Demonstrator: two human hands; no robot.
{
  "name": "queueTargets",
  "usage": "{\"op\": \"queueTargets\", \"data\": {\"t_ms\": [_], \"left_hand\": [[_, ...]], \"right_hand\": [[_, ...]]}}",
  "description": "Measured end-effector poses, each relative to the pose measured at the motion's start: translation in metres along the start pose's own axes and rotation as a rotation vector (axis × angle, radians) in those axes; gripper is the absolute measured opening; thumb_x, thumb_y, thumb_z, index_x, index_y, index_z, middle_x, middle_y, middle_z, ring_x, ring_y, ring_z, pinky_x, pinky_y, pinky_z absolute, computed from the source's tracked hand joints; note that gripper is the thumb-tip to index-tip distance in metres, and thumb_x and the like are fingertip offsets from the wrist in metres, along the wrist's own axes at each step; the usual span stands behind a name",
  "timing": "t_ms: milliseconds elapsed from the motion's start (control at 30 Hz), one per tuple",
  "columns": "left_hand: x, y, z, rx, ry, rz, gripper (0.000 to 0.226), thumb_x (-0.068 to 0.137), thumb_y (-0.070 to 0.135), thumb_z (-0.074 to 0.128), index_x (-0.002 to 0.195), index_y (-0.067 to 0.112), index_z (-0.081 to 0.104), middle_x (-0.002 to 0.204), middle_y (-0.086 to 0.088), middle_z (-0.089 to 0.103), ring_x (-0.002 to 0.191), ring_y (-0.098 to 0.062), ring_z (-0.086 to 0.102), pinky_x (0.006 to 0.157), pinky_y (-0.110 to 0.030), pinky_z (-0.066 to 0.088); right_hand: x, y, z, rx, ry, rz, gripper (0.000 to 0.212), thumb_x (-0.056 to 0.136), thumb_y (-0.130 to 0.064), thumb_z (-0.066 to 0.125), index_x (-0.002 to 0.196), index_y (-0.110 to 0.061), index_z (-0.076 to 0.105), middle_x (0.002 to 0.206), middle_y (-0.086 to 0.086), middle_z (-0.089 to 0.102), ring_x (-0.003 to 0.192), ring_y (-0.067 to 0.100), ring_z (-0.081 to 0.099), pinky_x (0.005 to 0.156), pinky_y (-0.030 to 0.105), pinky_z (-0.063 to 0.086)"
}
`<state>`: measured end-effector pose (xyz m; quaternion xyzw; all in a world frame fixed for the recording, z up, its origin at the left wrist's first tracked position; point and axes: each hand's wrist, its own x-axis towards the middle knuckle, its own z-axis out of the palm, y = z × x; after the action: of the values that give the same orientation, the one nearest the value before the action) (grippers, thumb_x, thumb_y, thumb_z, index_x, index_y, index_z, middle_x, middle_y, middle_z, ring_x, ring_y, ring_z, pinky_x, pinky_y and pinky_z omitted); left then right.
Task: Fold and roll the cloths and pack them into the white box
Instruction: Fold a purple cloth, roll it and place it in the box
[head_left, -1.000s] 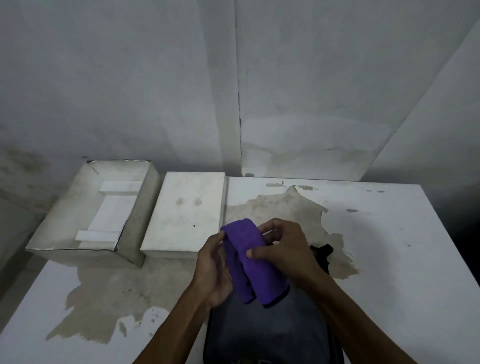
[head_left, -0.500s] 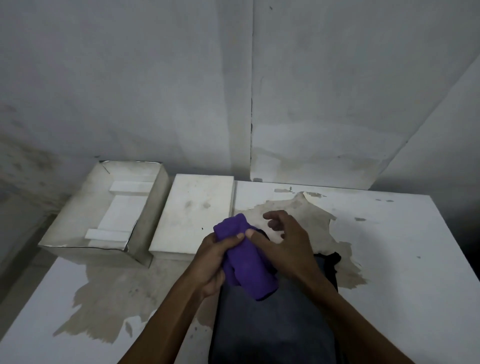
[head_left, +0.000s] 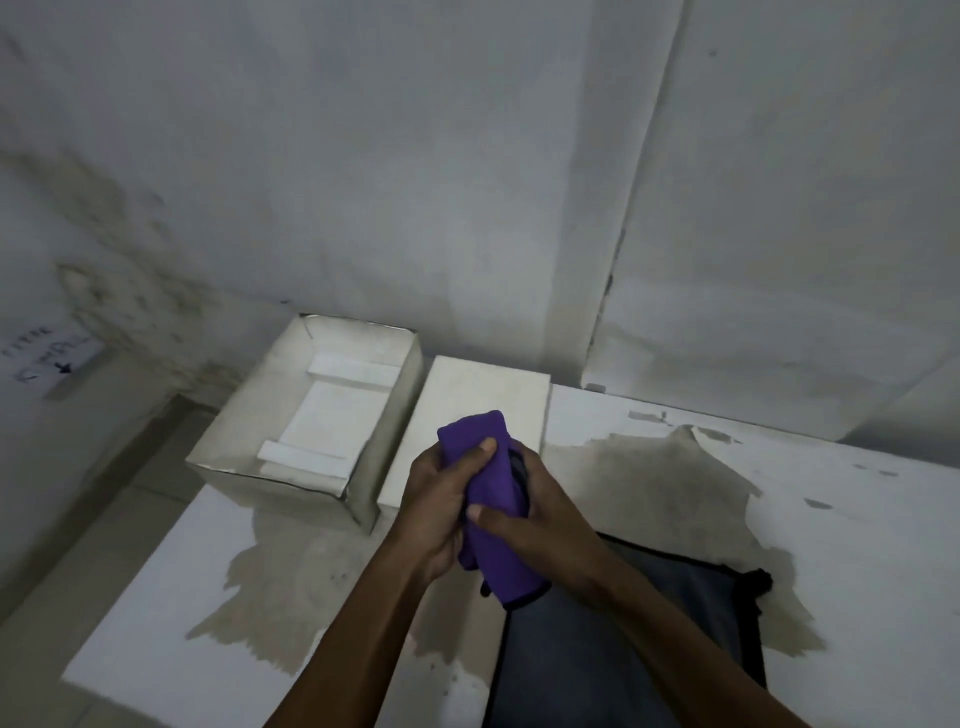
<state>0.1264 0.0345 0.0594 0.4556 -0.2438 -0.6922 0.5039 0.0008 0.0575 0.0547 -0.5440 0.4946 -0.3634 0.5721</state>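
Open box (head_left: 311, 415) at desk (head_left: 831, 519) far-left corner, against wall. Lid (head_left: 483, 415) just right of box, touching or nearly. Rolled cloth (head_left: 493, 493) held above desk, before lid, between left hand (head_left: 436, 504) and right hand (head_left: 545, 514). Flat cloth (head_left: 649, 623) on desk near edge, below hands, right of centre.

purple cloth (head_left: 491, 499) rolled, held upright; white box (head_left: 311, 421) open, far left.

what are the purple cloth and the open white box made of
Purple cloth: soft matte fabric, likely microfibre; it bunches in both hands and has a dark stitched edge. Open white box: probably thin cardboard; sharp folded corners, slightly bowed walls, dull smudged finish.
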Motion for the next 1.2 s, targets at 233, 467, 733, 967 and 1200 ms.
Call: {"op": "queueTargets", "data": {"t_ms": [233, 467, 733, 967, 1200], "left_hand": [[0.029, 0.065, -0.062, 0.205, -0.019, 0.141, 0.023, 0.084, 0.015, 0.070, 0.107, 0.016, 0.069, 0.099, -0.006, 0.075, 0.092, -0.020, 0.072, 0.069, -0.024, 0.057], [0.074, 0.124, -0.138, 0.326, 0.032, 0.054, 0.042, 0.083, 0.017, 0.072, 0.123, 0.015, 0.058, 0.107, -0.009, 0.072, 0.092, -0.023, 0.071, 0.070, -0.031, 0.057], [0.139, 0.161, -0.227, 0.866, 0.450, 0.446, 0.046, 0.081, 0.014, 0.071, 0.123, 0.019, 0.054, 0.117, -0.002, 0.060, 0.110, -0.018, 0.054, 0.088, -0.032, 0.048], [0.175, 0.150, -0.273, 1.145, 0.306, 0.265, 0.064, 0.083, 0.027, 0.069, 0.137, 0.016, 0.037, 0.130, -0.011, 0.051, 0.115, -0.028, 0.051, 0.091, -0.046, 0.052], [0.179, 0.144, -0.285, 1.071, 0.302, 0.364, 0.053, 0.090, 0.025, 0.060, 0.137, 0.021, 0.037, 0.124, -0.002, 0.055, 0.106, -0.017, 0.056, 0.084, -0.036, 0.054]], "right_hand": [[0.067, -0.023, 0.060, 0.185, 0.003, 0.132, 0.034, 0.090, -0.010, 0.061, 0.121, -0.025, 0.053, 0.114, 0.001, 0.066, 0.100, 0.019, 0.066, 0.080, 0.031, 0.059], [0.153, -0.038, 0.122, 0.397, 0.031, 0.282, 0.041, 0.090, -0.006, 0.060, 0.128, -0.019, 0.051, 0.122, 0.007, 0.064, 0.107, 0.031, 0.063, 0.090, 0.046, 0.055], [0.255, 0.002, 0.192, 0.636, 0.162, 0.530, 0.051, 0.088, 0.003, 0.058, 0.131, -0.022, 0.047, 0.120, 0.011, 0.064, 0.107, 0.036, 0.062, 0.089, 0.056, 0.053], [0.322, 0.049, 0.243, 0.611, 0.298, 0.611, 0.053, 0.090, 0.004, 0.054, 0.134, -0.024, 0.042, 0.123, 0.011, 0.060, 0.103, 0.033, 0.061, 0.067, 0.046, 0.056], [0.351, 0.077, 0.271, 0.449, 0.348, 0.548, 0.061, 0.089, 0.002, 0.057, 0.140, -0.021, 0.034, 0.134, 0.012, 0.053, 0.117, 0.033, 0.057, 0.097, 0.055, 0.049]]}}
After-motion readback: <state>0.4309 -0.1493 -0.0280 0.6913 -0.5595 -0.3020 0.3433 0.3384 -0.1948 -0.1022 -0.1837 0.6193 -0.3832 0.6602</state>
